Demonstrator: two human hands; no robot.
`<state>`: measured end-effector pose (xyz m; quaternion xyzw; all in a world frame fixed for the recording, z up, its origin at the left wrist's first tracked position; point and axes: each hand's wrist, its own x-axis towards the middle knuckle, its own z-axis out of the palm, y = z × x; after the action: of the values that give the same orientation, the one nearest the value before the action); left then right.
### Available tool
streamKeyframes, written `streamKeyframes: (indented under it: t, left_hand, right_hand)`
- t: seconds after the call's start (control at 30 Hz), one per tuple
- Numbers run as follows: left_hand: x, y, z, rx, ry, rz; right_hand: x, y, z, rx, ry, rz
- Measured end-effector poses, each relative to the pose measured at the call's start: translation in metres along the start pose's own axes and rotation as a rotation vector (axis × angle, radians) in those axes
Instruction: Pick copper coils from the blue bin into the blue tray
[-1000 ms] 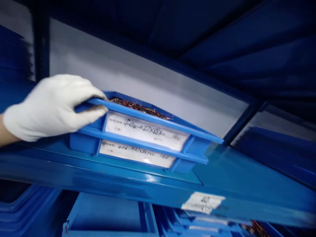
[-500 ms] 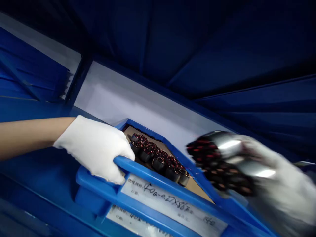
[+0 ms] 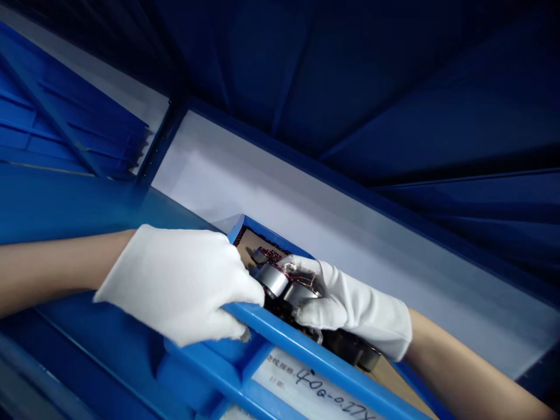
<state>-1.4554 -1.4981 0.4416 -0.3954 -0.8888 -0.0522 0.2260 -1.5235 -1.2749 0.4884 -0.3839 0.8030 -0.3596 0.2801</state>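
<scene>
My left hand (image 3: 188, 283), in a white glove, is closed around the front rim of a blue plastic bin (image 3: 332, 359). Inside the bin, my gloved right hand (image 3: 345, 297) has its fingers around motor stators. Two of these stators (image 3: 272, 280) show bright silver rings and sit side by side at the fingertips, above others. More stators (image 3: 350, 345) with dark sides lie deeper in the bin, partly hidden by my right hand and the rim. Reddish copper windings (image 3: 269, 254) show near the bin's far end. Whether the held stators rest on those below, I cannot tell.
A handwritten label (image 3: 306, 388) is fixed to the bin's front. Another blue bin edge (image 3: 205, 364) lies beneath. Behind stands a pale wall panel (image 3: 262, 181) inside blue shelving, with a dark shelf (image 3: 350, 76) overhead. A blue ribbed panel (image 3: 48, 111) is at far left.
My right hand has come from the right, outside the bin, down into it with the stators. My left hand keeps its hold on the rim. The view has shifted slightly.
</scene>
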Motion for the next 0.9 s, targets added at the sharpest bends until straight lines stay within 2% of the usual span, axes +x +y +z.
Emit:
streamKeyframes:
  t: [0.17,0.3,0.4,0.57,0.63,0.7,0.8,0.83,0.9]
  left_hand:
    - [0.003,-0.004,-0.008,-0.050,-0.072,0.072]
    - [0.003,-0.006,-0.010,-0.030,-0.130,0.074]
    - [0.002,-0.008,-0.007,-0.018,-0.131,0.074]
    - [-0.002,-0.010,0.000,-0.038,-0.031,0.068]
    - [-0.003,-0.010,0.002,-0.068,-0.013,0.052]
    - [-0.004,-0.009,0.002,-0.086,-0.008,0.035]
    - [-0.004,-0.008,0.003,-0.036,0.006,-0.010]
    - [-0.003,-0.006,0.003,0.009,0.025,-0.025]
    - [-0.003,0.000,0.004,0.128,0.074,-0.058]
  right_hand:
    - [0.005,0.002,0.010,-0.122,0.078,-0.022]
    - [0.018,0.006,0.019,-0.431,0.240,-0.045]
    - [0.023,0.008,0.022,-0.592,0.321,-0.003]
    - [0.010,0.001,0.023,-0.516,0.283,0.074]
    - [-0.002,-0.008,0.029,-0.552,0.353,0.083]
    - [-0.019,-0.017,0.043,-0.725,0.551,0.119]
    - [-0.063,-0.019,0.084,-1.057,1.026,0.186]
    - [-0.085,-0.013,0.103,-1.129,1.187,0.186]
    - [-0.138,0.013,0.146,-1.168,1.408,0.210]
